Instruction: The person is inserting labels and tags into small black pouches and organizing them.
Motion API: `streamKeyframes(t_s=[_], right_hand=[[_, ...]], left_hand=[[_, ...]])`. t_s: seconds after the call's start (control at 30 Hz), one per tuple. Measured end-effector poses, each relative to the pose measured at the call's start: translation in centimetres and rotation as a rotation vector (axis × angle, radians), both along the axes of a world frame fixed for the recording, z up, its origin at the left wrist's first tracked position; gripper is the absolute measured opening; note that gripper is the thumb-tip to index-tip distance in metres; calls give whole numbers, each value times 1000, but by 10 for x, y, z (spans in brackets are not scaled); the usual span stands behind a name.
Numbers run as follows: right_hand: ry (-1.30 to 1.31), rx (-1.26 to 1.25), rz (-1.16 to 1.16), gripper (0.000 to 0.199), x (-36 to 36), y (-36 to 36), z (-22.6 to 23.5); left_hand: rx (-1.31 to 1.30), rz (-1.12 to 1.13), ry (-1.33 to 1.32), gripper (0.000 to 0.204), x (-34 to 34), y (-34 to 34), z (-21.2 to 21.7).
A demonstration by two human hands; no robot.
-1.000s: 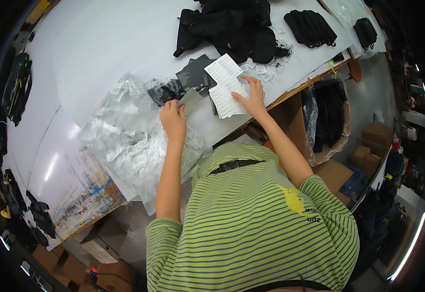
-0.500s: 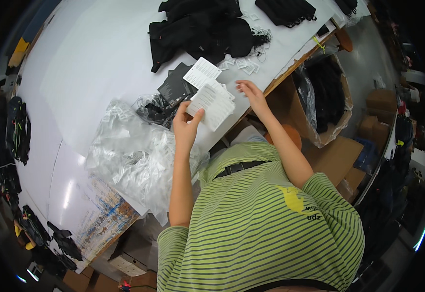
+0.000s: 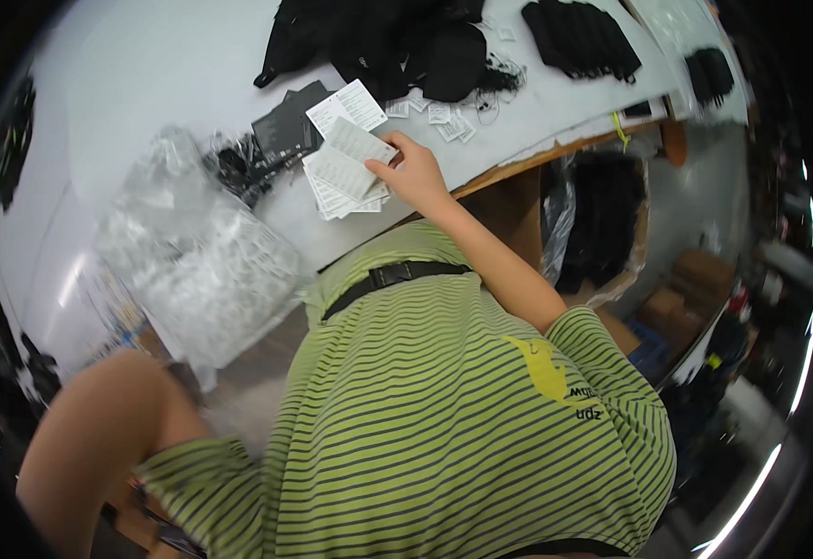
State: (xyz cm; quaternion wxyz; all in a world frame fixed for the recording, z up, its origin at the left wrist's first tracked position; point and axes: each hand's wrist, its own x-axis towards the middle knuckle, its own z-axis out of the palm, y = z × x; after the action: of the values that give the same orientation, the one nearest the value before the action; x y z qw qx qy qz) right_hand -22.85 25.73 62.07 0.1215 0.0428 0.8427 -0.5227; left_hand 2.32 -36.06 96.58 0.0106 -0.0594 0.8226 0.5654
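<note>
At the lower left of the frame the left arm [image 3: 99, 438] comes in large and blurred, bent and held low beside the body; its hand lies outside the picture, so how its fingers are set cannot be told.

Above it, at centre left, a heap of clear plastic bags [image 3: 197, 265] lies on the white table [image 3: 145, 84], crumpled and shiny. Just right of the heap, a tangle of small black items [image 3: 239, 168] rests beside a flat dark packet [image 3: 287, 130].

Near the upper centre, a stack of white paper cards [image 3: 341, 177] lies fanned on the table close to its near edge, one card tilted on top and another single white card [image 3: 348, 104] just above it. The right hand [image 3: 416, 172] reaches up and left from the striped green shirt [image 3: 444, 401], forearm stretched diagonally across the table edge. Its fingers [image 3: 388, 166] are drawn together, thumb against forefinger, pinching the right edge of the top card of the stack.

Further up, a pile of black fabric pieces [image 3: 378, 42] spreads across the table, with small white tags [image 3: 439, 112] scattered just below it. At the upper right sits a separate bundle of black pieces [image 3: 579, 37].
</note>
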Motion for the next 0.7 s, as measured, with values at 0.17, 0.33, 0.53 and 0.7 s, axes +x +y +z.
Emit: streamKeyframes(t_s=[0.17, 0.33, 0.53, 0.7], right_hand=[[156, 218, 282, 50, -8, 14, -17], [180, 99, 341, 44, -35, 69, -22], [343, 238, 204, 15, -58, 184, -32], [9, 460, 98, 20, -76, 236, -69]], left_hand=[[-78, 331, 163, 39, 219, 45, -23], [-106, 522, 439, 38, 306, 102, -157], [-118, 501, 405, 37, 286, 119, -115], [-225, 519, 476, 37, 283, 152, -93]])
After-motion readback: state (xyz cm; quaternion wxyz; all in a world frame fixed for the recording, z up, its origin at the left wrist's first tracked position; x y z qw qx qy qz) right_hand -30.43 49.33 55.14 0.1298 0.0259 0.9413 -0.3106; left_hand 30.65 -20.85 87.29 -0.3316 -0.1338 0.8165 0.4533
